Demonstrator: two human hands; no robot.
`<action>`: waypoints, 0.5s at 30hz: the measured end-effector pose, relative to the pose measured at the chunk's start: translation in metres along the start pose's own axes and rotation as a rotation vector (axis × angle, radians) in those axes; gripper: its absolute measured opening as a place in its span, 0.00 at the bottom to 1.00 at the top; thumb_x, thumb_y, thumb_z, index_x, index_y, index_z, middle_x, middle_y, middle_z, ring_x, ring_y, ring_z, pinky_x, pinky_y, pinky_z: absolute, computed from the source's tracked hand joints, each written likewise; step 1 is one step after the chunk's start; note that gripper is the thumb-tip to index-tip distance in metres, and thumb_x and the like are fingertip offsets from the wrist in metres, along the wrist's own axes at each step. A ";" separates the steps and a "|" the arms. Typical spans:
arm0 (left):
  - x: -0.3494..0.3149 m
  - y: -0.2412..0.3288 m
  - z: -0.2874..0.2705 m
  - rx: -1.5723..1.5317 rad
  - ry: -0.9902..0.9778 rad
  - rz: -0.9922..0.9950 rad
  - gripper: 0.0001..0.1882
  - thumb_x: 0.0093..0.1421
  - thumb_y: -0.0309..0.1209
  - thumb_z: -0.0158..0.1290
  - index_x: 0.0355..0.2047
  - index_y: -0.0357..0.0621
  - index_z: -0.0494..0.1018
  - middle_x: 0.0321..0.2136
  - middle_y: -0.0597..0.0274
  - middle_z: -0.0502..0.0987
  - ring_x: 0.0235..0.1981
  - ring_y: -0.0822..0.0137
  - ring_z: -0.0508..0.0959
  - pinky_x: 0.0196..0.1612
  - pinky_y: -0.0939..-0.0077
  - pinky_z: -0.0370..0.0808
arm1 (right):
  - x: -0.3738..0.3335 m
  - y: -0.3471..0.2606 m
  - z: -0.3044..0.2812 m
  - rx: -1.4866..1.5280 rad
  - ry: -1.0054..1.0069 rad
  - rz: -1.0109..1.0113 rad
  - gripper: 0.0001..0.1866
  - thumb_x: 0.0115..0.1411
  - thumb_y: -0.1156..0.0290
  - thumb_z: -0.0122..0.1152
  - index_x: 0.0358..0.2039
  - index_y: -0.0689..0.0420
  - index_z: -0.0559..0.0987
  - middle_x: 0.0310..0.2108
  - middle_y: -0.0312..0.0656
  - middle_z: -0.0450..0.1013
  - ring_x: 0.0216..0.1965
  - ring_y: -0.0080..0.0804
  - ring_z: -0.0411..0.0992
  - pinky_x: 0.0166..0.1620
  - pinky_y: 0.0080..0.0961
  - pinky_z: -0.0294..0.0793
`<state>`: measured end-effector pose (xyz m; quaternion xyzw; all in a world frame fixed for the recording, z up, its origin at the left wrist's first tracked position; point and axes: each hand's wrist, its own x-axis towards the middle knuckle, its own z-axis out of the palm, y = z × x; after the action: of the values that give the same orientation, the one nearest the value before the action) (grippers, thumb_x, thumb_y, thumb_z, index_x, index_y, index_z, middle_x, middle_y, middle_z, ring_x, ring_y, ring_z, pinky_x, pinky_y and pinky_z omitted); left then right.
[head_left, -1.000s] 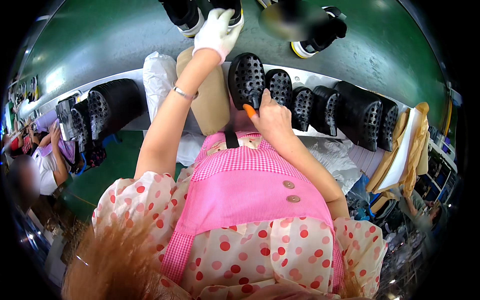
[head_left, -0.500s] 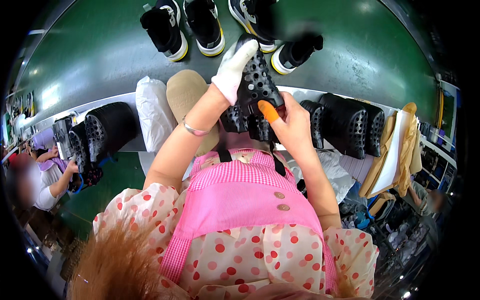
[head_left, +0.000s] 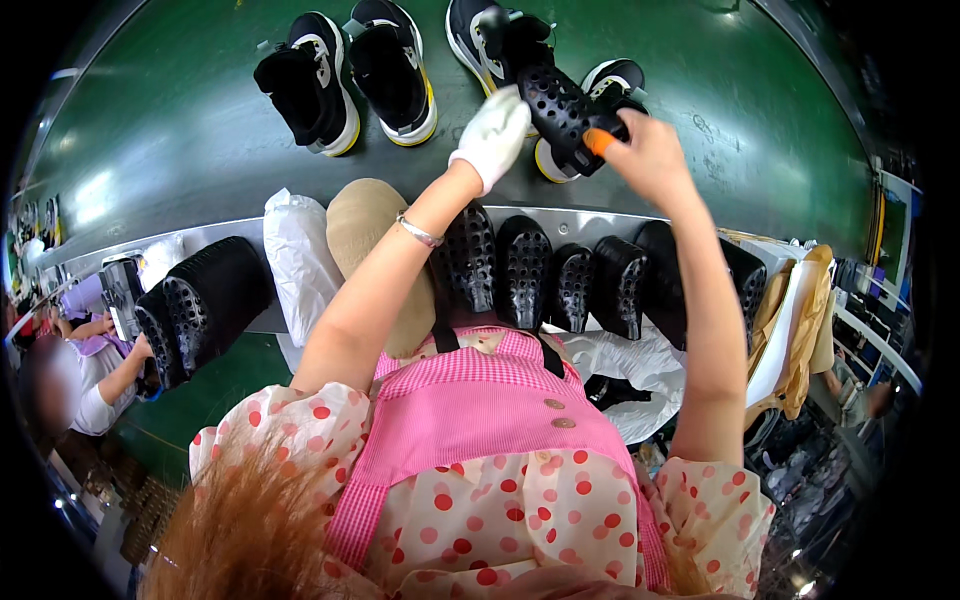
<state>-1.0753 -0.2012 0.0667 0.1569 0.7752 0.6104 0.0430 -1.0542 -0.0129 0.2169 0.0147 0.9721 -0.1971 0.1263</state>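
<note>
My right hand (head_left: 648, 158), with an orange finger cover, grips a black perforated plastic shoe tree (head_left: 556, 108) by its heel end. The shoe tree is held over the green table, its rounded toe pointing up and left. My left hand (head_left: 494, 136), in a white glove, is at the left side of the shoe tree's toe; its fingers look loosely extended, and contact is unclear. Just beyond stands a black sneaker (head_left: 486, 52) with a white and yellow sole. Another sneaker (head_left: 612, 76) is partly hidden behind the shoe tree and my right hand.
Two more black sneakers (head_left: 388, 72) stand at the far left. Along the near ledge are several perforated shoe trees (head_left: 525, 268), a beige insole-shaped piece (head_left: 372, 232), a white wrapped bundle (head_left: 296, 250) and brown paper (head_left: 808, 310). A co-worker (head_left: 95, 375) is at the left.
The shoe tree has moved away from my body and to the right, over the sneakers, in my right hand. My gloved left hand has come off its top.
</note>
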 end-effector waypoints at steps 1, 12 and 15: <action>-0.002 -0.008 0.000 0.289 -0.080 0.254 0.20 0.60 0.34 0.44 0.50 0.37 0.69 0.49 0.49 0.72 0.52 0.54 0.71 0.51 0.64 0.71 | 0.016 0.005 -0.004 -0.008 -0.068 0.010 0.21 0.47 0.56 0.60 0.23 0.66 0.76 0.21 0.56 0.73 0.28 0.53 0.74 0.34 0.40 0.73; -0.003 0.013 -0.009 0.509 -0.091 0.039 0.21 0.56 0.33 0.54 0.51 0.45 0.70 0.50 0.57 0.71 0.47 0.54 0.74 0.48 0.64 0.73 | 0.125 -0.051 0.067 -0.284 -0.116 -0.018 0.18 0.51 0.60 0.61 0.35 0.62 0.82 0.39 0.54 0.77 0.44 0.51 0.75 0.47 0.38 0.75; 0.012 0.018 -0.011 0.612 -0.212 -0.082 0.19 0.57 0.37 0.54 0.48 0.46 0.70 0.47 0.56 0.71 0.44 0.53 0.74 0.45 0.60 0.74 | 0.153 -0.049 0.108 -0.113 -0.047 0.105 0.17 0.52 0.62 0.62 0.35 0.63 0.81 0.39 0.57 0.76 0.44 0.53 0.74 0.49 0.39 0.74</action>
<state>-1.0856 -0.2040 0.0876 0.1939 0.9196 0.3271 0.0987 -1.1801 -0.1028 0.1010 0.0540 0.9763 -0.1355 0.1597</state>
